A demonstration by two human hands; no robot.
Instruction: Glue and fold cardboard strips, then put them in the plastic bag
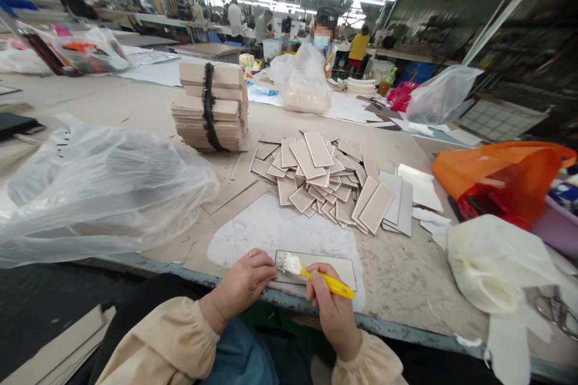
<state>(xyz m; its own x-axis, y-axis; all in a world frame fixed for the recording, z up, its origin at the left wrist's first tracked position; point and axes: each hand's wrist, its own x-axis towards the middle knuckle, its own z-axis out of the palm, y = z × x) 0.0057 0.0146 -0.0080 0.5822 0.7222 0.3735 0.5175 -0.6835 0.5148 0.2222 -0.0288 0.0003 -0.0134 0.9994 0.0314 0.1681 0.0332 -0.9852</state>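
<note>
In my right hand (pixel 333 307) is a brush with a yellow handle (pixel 335 284), its fingers closed round it. White paste coats the bristles (pixel 289 263), which rest at the left part of a flat beige rectangular board piece (pixel 332 267) with a dark edge. My left hand (pixel 246 284) has its fingers bent together at the left end of that piece, gripping it there. The piece lies on a whitish sheet (pixel 253 234) at the table's front edge. Just beyond is a loose heap of similar light-edged board pieces (pixel 316 171).
A strapped stack of board strips (pixel 226 109) stands behind to the left. A translucent plastic bag (pixel 117 186) spreads over the left side. At right are a white plastic container (pixel 483 264), an orange bag (pixel 497 174) and scissors (pixel 557 310). A masked person (pixel 321 51) is across the table.
</note>
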